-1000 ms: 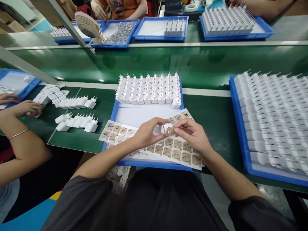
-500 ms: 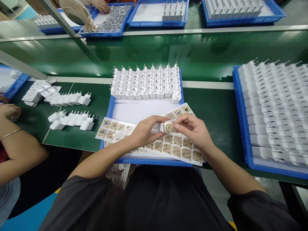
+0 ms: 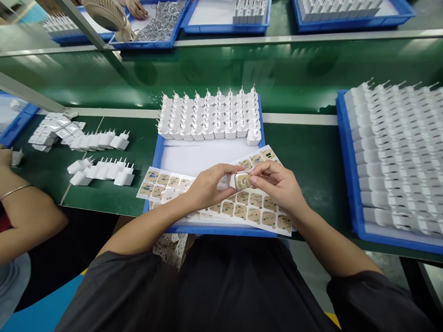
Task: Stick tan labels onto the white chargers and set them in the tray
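Plainly, a green desk, a white plug held over it.
At three o'clock, a blue tray packed with standing plugs; the middle tray has plug rows at twelve, tan-patterned sheets at six. Above those, the left hand's grip holds the boxy plug; the right hand's, narrow, touches its tan end label.

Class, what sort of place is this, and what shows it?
Probably a factory assembly line: rows of matching white plugs, sheets of tan stickers, and a co-worker's arm at the same green bench.
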### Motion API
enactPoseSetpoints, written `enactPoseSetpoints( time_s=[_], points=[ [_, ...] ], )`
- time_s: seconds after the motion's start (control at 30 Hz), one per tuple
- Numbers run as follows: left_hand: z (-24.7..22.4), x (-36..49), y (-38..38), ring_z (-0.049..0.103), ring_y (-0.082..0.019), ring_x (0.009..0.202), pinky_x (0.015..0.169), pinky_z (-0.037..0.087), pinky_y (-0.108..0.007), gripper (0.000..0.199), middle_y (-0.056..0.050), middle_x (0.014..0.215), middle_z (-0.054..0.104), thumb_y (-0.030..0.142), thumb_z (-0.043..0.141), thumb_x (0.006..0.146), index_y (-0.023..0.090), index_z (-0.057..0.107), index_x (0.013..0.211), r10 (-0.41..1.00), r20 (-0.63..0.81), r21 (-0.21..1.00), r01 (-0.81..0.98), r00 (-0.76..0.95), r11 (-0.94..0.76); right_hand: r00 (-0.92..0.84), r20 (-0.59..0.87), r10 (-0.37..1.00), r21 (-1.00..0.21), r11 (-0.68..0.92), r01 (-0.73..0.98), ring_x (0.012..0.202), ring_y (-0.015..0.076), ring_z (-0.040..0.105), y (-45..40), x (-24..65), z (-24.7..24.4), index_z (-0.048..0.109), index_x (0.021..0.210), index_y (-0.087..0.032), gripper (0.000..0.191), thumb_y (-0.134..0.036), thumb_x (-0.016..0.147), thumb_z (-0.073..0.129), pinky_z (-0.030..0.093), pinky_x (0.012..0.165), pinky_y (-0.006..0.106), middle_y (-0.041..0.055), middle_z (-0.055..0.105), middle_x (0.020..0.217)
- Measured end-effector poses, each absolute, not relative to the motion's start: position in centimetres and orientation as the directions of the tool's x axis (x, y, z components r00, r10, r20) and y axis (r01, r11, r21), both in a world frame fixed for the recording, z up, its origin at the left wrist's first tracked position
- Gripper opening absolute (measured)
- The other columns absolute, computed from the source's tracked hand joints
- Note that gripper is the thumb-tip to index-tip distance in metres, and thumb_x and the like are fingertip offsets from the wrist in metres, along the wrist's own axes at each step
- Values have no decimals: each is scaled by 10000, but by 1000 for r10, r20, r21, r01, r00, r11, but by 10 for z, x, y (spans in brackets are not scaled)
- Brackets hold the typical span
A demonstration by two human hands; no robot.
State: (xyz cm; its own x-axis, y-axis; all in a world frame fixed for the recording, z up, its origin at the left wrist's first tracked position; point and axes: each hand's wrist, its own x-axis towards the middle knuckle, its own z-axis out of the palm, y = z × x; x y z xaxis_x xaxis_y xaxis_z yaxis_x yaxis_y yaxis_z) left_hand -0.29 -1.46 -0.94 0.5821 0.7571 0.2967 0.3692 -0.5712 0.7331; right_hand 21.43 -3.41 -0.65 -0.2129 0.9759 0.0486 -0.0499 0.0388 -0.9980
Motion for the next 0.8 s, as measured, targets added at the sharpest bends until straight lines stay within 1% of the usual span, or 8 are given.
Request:
enactPoseSetpoints(
  time_s=[0.17,0.47,0.63,0.8],
  points=[
    [-9,-4,-15,642,-230,1191,973,551,-366,389,-97,1262,660,291,691,861,223,488,1185,769,264,750,378,582,-543,-214,34,976,-999,25,-44,699,150,619,-34,214,-6,659,865,-210,156,-348,852,731,544,653,295,19,638,785],
    [-9,-4,-16,648,-228,1183,966,560,-358,423,-97,1253,663,280,704,858,223,485,1215,759,296,753,346,580,-559,-223,21,975,-999,10,-50,654,144,604,-33,214,-2,645,844,-205,206,-393,849,729,562,643,306,15,625,748],
    [-12,-4,-14,671,-232,1145,928,581,-357,441,-98,1217,679,265,714,848,220,483,1221,743,349,722,341,572,-602,-232,16,973,-997,-1,-73,676,138,603,-34,214,-3,653,868,-198,144,-326,865,718,550,659,290,16,625,766],
    [-12,-4,-15,679,-234,1127,913,591,-366,430,-109,1208,682,263,717,844,213,484,1203,736,361,702,353,572,-619,-237,17,971,-995,-8,-101,685,126,603,-34,213,-4,659,870,-203,82,-268,871,710,535,664,267,4,621,768]
  ],
)
